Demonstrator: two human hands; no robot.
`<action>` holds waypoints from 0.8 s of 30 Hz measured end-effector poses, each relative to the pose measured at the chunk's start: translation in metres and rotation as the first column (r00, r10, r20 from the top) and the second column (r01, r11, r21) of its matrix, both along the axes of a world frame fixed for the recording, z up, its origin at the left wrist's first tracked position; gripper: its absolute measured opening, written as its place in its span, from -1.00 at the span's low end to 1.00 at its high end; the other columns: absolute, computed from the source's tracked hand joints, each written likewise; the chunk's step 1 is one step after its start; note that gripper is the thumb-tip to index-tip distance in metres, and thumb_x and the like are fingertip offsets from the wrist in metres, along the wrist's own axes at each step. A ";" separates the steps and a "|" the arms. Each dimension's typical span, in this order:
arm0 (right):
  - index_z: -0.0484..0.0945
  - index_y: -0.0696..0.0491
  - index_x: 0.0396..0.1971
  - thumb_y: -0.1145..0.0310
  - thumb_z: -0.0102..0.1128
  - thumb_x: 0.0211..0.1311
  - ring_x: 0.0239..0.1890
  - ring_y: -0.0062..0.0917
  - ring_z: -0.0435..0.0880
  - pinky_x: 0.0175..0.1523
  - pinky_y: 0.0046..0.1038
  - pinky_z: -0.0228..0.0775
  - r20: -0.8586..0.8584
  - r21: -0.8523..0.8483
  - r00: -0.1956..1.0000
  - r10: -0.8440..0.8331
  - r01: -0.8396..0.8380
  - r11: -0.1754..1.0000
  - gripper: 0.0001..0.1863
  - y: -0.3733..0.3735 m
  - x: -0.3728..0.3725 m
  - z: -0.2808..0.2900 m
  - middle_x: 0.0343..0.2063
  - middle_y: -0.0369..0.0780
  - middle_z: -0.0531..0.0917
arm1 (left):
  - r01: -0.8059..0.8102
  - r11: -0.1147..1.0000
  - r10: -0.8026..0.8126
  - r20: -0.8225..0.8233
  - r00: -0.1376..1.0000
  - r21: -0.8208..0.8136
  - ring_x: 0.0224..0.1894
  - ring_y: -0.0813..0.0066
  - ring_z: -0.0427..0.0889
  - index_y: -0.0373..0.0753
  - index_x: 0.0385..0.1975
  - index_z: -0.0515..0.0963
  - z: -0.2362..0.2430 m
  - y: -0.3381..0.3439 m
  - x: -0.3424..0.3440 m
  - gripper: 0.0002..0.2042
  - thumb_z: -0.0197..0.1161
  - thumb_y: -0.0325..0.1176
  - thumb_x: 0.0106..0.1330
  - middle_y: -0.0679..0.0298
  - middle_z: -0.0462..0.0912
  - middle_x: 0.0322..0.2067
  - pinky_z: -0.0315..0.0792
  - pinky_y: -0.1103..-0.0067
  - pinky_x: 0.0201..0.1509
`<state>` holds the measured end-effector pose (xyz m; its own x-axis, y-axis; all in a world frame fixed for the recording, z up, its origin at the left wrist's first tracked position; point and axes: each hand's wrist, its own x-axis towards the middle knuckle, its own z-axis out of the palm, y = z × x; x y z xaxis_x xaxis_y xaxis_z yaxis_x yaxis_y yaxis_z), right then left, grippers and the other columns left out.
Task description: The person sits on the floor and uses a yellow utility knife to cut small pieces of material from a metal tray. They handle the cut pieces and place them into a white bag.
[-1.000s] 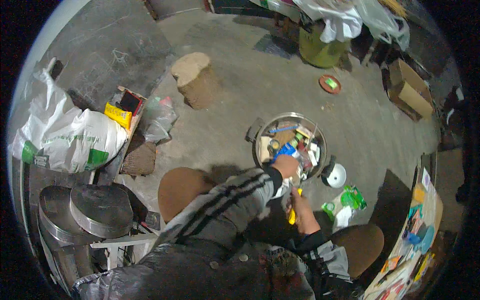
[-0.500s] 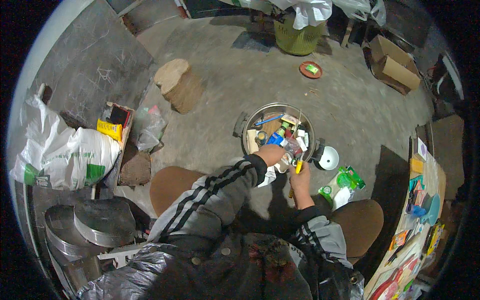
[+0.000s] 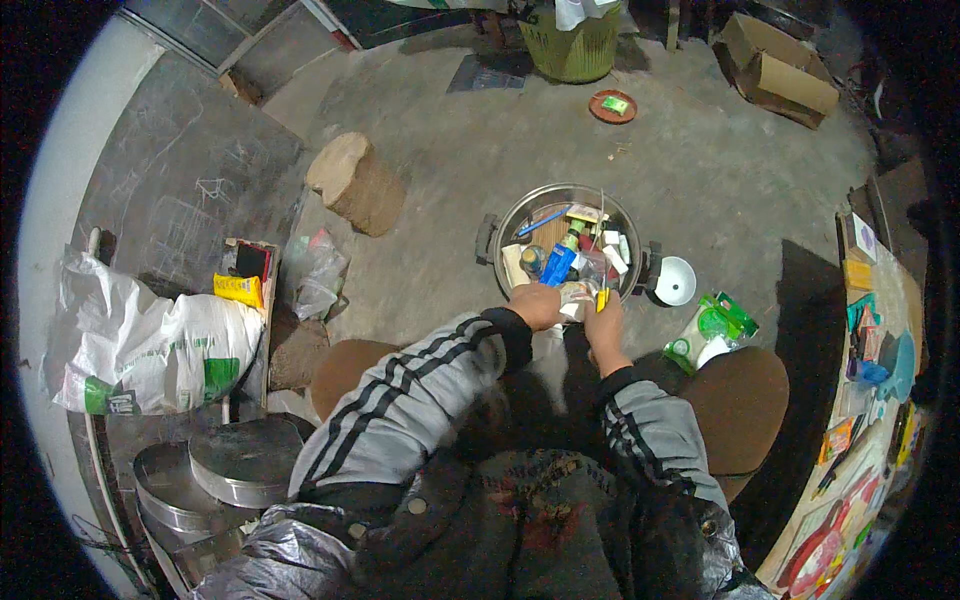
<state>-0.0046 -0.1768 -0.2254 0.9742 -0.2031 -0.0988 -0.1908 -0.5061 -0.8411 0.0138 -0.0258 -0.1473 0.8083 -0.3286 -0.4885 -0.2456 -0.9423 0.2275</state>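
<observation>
Both hands are at the near rim of a round metal pot (image 3: pixel 500 215) with dark side handles, full of small goods. My left hand (image 3: pixel 537 306) is closed, fingers towards a pale crumpled piece (image 3: pixel 572 308); what it grips is hidden. Just to its right, my right hand (image 3: pixel 604 332) is closed around a small yellow tool (image 3: pixel 603 298), its exact kind unclear. In the pot lie a blue bottle or tube (image 3: pixel 558 264), a blue pen-like stick (image 3: pixel 541 222), white boxes (image 3: pixel 615 258) and a jar (image 3: pixel 532 260).
A white bowl (image 3: pixel 675 281) stands right of the pot, near a green-and-white packet (image 3: pixel 712 328). Beyond are a clay dish (image 3: pixel 612 107), a green basket (image 3: pixel 570 50), a cardboard box (image 3: pixel 775 75). Left: a stump (image 3: pixel 355 185), a white sack (image 3: pixel 160 335). Right: a cluttered table (image 3: pixel 860 400).
The view has shifted. The yellow tool stands closer to my left hand, and the white piece that hung below my hands no longer shows there.
</observation>
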 end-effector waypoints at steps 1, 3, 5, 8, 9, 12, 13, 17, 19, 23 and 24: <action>0.37 0.19 -0.21 0.39 0.23 -0.03 -0.23 0.08 0.52 -0.19 -0.07 0.36 -0.009 -0.010 1.000 0.000 0.000 1.000 -0.63 0.000 0.000 0.001 -0.36 0.14 0.56 | 0.004 1.000 -0.003 -0.027 1.000 0.020 -0.23 -0.02 0.59 -0.39 -0.38 0.55 0.000 0.000 -0.003 -0.54 0.22 0.01 0.12 -0.04 0.61 -0.38 0.45 0.22 -0.20; 0.37 0.20 -0.21 0.41 0.18 0.01 -0.26 0.07 0.53 -0.20 -0.05 0.36 0.035 -0.064 0.999 0.007 -0.005 0.998 -0.66 0.000 -0.002 0.004 -0.37 0.13 0.56 | -0.039 0.999 0.040 -0.048 0.998 0.030 -0.26 -0.01 0.60 -0.38 -0.43 0.59 -0.002 0.000 -0.006 -0.55 0.17 0.01 0.14 -0.04 0.62 -0.38 0.46 0.22 -0.20; 0.37 0.20 -0.21 0.42 0.17 0.02 -0.26 0.07 0.53 -0.20 -0.05 0.36 0.058 -0.082 0.998 -0.005 0.010 0.997 -0.67 -0.001 -0.002 0.008 -0.38 0.13 0.56 | -0.067 0.998 0.068 -0.049 0.997 0.020 -0.26 0.00 0.61 -0.38 -0.40 0.59 -0.006 -0.002 -0.007 -0.57 0.15 -0.02 0.16 -0.04 0.62 -0.36 0.46 0.22 -0.21; 0.39 0.18 -0.23 0.43 0.17 0.01 -0.26 0.06 0.54 -0.20 -0.05 0.36 0.009 -0.090 1.000 -0.013 0.014 0.996 -0.70 -0.004 0.002 0.010 -0.37 0.10 0.57 | -0.021 0.994 0.027 -0.057 0.998 0.105 -0.25 0.04 0.61 -0.34 -0.40 0.58 -0.006 0.001 -0.010 -0.60 0.14 -0.03 0.17 0.00 0.62 -0.37 0.47 0.23 -0.22; 0.39 0.17 -0.23 0.43 0.17 0.01 -0.26 0.05 0.54 -0.20 -0.05 0.36 -0.011 -0.100 1.000 -0.022 0.020 0.995 -0.70 -0.004 0.003 0.011 -0.37 0.10 0.57 | 0.013 0.991 -0.008 -0.034 0.999 0.135 -0.25 0.04 0.61 -0.33 -0.40 0.58 -0.004 0.004 -0.011 -0.60 0.15 -0.03 0.17 0.01 0.62 -0.37 0.47 0.24 -0.23; 0.40 0.16 -0.23 0.43 0.17 0.01 -0.26 0.04 0.54 -0.20 -0.04 0.36 0.037 -0.083 0.999 -0.016 0.019 0.996 -0.71 -0.003 0.005 0.010 -0.36 0.08 0.58 | 0.024 0.990 -0.036 0.082 0.996 0.141 -0.25 0.06 0.62 -0.29 -0.41 0.57 0.001 0.009 -0.014 -0.61 0.14 -0.01 0.18 0.04 0.63 -0.37 0.47 0.24 -0.23; 0.40 0.15 -0.23 0.43 0.17 0.01 -0.26 0.04 0.55 -0.20 -0.04 0.36 0.032 -0.091 0.999 -0.015 0.018 0.996 -0.70 -0.003 0.006 0.010 -0.36 0.08 0.58 | 0.009 0.991 -0.020 0.075 0.997 0.134 -0.26 0.05 0.61 -0.29 -0.43 0.57 0.001 0.010 -0.014 -0.61 0.13 0.00 0.18 0.04 0.63 -0.38 0.47 0.24 -0.24; 0.40 0.15 -0.23 0.40 0.18 0.00 -0.24 0.03 0.55 -0.18 -0.04 0.37 -0.020 -0.141 0.999 -0.027 0.024 0.990 -0.69 -0.007 0.008 0.011 -0.36 0.08 0.59 | 0.020 0.997 -0.026 0.079 0.997 0.076 -0.29 0.04 0.60 -0.28 -0.46 0.56 -0.002 0.010 -0.019 -0.60 0.11 0.00 0.21 0.06 0.62 -0.39 0.46 0.24 -0.27; 0.41 0.15 -0.22 0.40 0.18 0.00 -0.23 0.03 0.56 -0.17 -0.05 0.37 -0.056 -0.157 0.998 -0.032 0.023 0.987 -0.68 -0.009 0.008 0.012 -0.36 0.08 0.60 | 0.045 0.998 -0.049 0.104 0.993 0.034 -0.30 0.04 0.59 -0.28 -0.47 0.56 -0.006 0.010 -0.021 -0.60 0.10 0.00 0.22 0.08 0.62 -0.39 0.45 0.24 -0.27; 0.42 0.16 -0.15 0.42 0.17 -0.01 -0.22 0.02 0.57 -0.15 -0.06 0.38 -0.134 -0.160 0.990 -0.046 0.024 0.987 -0.64 -0.008 0.013 0.013 -0.35 0.09 0.60 | 0.074 0.997 -0.073 0.086 0.994 -0.020 -0.29 0.05 0.59 -0.25 -0.46 0.57 -0.012 0.013 -0.019 -0.61 0.07 0.00 0.24 0.10 0.62 -0.39 0.45 0.25 -0.28; 0.42 0.16 -0.13 0.42 0.16 -0.01 -0.22 0.01 0.57 -0.14 -0.06 0.38 -0.159 -0.161 0.986 -0.047 0.022 0.987 -0.62 -0.008 0.014 0.012 -0.34 0.09 0.60 | 0.076 0.997 -0.075 0.054 0.996 -0.017 -0.28 0.06 0.59 -0.24 -0.45 0.57 -0.012 0.014 -0.018 -0.62 0.06 -0.01 0.24 0.10 0.62 -0.39 0.45 0.25 -0.28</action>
